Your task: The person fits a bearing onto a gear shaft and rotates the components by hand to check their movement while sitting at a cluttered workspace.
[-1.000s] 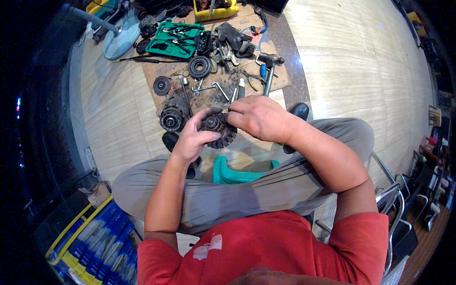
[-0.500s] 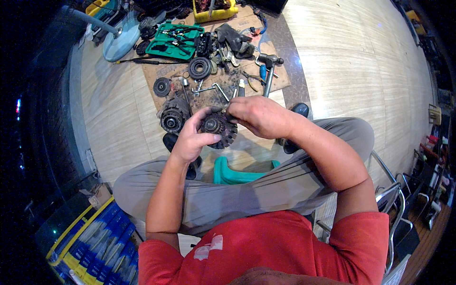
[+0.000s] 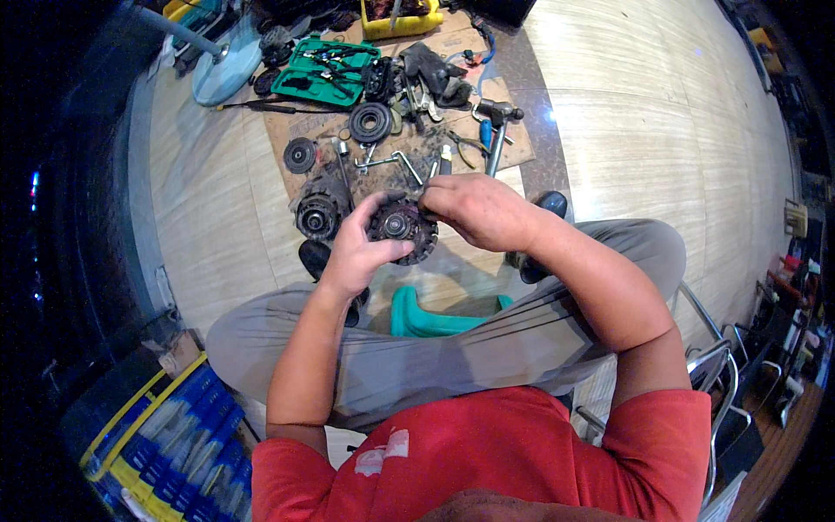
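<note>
My left hand (image 3: pixel 358 248) grips a dark, greasy round metal part (image 3: pixel 398 228), with the thumb on its near side and fingers round its far left edge. The part has notches round its rim and a raised hub in the middle. At the part's upper right edge, my right hand (image 3: pixel 474 209) is closed with fingertips pinched together; anything between them is hidden. To the left on the cardboard stands a similar larger dark cylindrical part (image 3: pixel 318 215). A grooved pulley (image 3: pixel 300 155) and a black ring-shaped part (image 3: pixel 370 123) lie farther off.
Stained cardboard (image 3: pixel 513 135) carries a hammer (image 3: pixel 497 130), pliers (image 3: pixel 470 150), an angled wrench (image 3: pixel 396 159), dark gloves (image 3: pixel 430 74) and a green tool case (image 3: pixel 322 71). Behind is a yellow container (image 3: pixel 402 26). A green plastic stool (image 3: pixel 444 324) sits between my legs.
The round part has tilted in my left hand, so its hub faces up more and sits slightly farther right. My right hand stays at its edge, fingers still pinched.
</note>
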The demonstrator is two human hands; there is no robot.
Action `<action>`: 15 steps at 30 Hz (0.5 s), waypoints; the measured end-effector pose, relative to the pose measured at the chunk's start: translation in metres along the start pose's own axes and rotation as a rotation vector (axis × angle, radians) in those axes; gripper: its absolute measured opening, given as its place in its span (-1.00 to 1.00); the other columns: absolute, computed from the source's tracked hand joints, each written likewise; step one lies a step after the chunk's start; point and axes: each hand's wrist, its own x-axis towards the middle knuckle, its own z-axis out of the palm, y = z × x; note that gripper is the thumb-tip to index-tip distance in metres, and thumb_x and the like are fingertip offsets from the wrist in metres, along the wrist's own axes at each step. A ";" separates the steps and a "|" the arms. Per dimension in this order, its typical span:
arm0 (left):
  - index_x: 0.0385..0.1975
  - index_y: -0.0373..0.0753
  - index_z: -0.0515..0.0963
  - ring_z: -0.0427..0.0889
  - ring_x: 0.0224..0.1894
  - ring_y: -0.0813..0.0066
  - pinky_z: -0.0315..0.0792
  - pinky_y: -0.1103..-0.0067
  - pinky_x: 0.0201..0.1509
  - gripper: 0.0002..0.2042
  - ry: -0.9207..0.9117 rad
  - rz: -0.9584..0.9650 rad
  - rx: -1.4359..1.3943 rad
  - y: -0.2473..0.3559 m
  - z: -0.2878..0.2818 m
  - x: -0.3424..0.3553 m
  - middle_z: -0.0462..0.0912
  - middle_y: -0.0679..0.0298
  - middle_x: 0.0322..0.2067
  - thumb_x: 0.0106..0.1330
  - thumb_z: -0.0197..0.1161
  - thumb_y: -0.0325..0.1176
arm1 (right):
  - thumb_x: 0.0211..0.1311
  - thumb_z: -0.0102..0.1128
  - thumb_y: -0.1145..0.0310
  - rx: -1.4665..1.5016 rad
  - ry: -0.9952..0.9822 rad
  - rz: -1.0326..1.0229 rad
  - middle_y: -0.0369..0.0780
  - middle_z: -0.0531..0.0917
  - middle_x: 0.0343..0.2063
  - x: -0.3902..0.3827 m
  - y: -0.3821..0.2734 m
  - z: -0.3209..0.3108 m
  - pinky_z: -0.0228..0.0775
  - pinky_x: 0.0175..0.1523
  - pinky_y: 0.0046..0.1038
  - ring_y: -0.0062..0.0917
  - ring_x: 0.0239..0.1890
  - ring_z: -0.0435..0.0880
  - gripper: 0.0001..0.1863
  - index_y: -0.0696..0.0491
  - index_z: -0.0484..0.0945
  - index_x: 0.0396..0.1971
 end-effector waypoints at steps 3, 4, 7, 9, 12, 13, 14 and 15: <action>0.12 -0.44 0.28 0.53 -0.05 0.41 0.41 0.51 0.08 -0.30 0.024 0.000 0.057 0.000 0.002 0.001 0.53 0.17 -0.09 -0.15 0.36 -0.56 | 0.09 0.06 0.45 -0.027 0.009 0.017 -0.09 0.52 -0.41 -0.001 0.003 0.006 0.39 -0.26 -0.15 -0.11 -0.29 0.56 -0.90 0.10 0.42 -0.37; 0.12 -0.44 0.28 0.53 -0.05 0.41 0.41 0.52 0.09 -0.30 0.040 -0.003 0.081 -0.001 0.002 0.001 0.53 0.17 -0.09 -0.15 0.36 -0.55 | 0.10 0.07 0.44 -0.017 0.021 0.019 -0.10 0.51 -0.41 -0.001 0.003 0.008 0.39 -0.27 -0.15 -0.11 -0.28 0.56 -0.90 0.09 0.42 -0.37; 0.13 -0.44 0.28 0.53 -0.05 0.41 0.41 0.52 0.08 -0.29 0.128 0.021 0.155 -0.011 0.001 0.002 0.53 0.17 -0.08 -0.15 0.37 -0.54 | 0.12 0.11 0.44 0.003 0.105 0.048 -0.09 0.52 -0.39 0.001 0.004 0.007 0.38 -0.24 -0.19 -0.11 -0.27 0.54 -0.87 0.10 0.45 -0.31; 0.13 -0.45 0.27 0.54 -0.04 0.39 0.41 0.52 0.09 -0.31 0.155 0.028 0.113 -0.015 0.000 0.003 0.53 0.16 -0.07 -0.13 0.34 -0.57 | 0.12 0.13 0.46 -0.010 0.156 0.103 -0.08 0.52 -0.35 0.001 0.005 0.003 0.38 -0.20 -0.20 -0.10 -0.24 0.51 -0.82 0.11 0.47 -0.25; 0.11 -0.46 0.28 0.55 -0.04 0.39 0.41 0.52 0.09 -0.37 0.138 0.042 -0.085 -0.013 0.000 0.002 0.54 0.13 -0.07 -0.06 0.31 -0.56 | 0.11 0.14 0.49 -0.035 0.165 0.177 -0.05 0.50 -0.26 0.001 0.004 -0.002 0.37 -0.10 -0.19 -0.08 -0.16 0.49 -0.72 0.13 0.45 -0.14; 0.10 -0.46 0.29 0.55 -0.04 0.40 0.42 0.52 0.09 -0.39 0.123 0.044 -0.174 -0.012 0.000 0.002 0.54 0.12 -0.07 -0.04 0.31 -0.54 | 0.09 0.15 0.50 -0.024 0.141 0.173 -0.04 0.50 -0.22 0.001 0.004 -0.002 0.36 -0.06 -0.20 -0.07 -0.12 0.48 -0.68 0.14 0.44 -0.10; 0.10 -0.45 0.30 0.56 -0.04 0.39 0.43 0.51 0.08 -0.42 0.090 0.026 -0.286 -0.010 0.000 0.003 0.54 0.12 -0.08 -0.01 0.27 -0.55 | 0.08 0.16 0.51 -0.012 0.117 0.169 -0.04 0.49 -0.17 0.001 0.004 -0.001 0.36 -0.01 -0.20 -0.06 -0.08 0.47 -0.64 0.14 0.42 -0.06; 0.09 -0.43 0.30 0.56 -0.05 0.38 0.44 0.50 0.07 -0.45 0.057 0.007 -0.398 -0.007 0.000 0.003 0.54 0.12 -0.08 0.02 0.23 -0.56 | 0.06 0.16 0.51 0.044 0.114 0.125 -0.03 0.48 -0.13 0.000 0.003 0.000 0.37 0.00 -0.20 -0.05 -0.07 0.48 -0.60 0.13 0.41 -0.03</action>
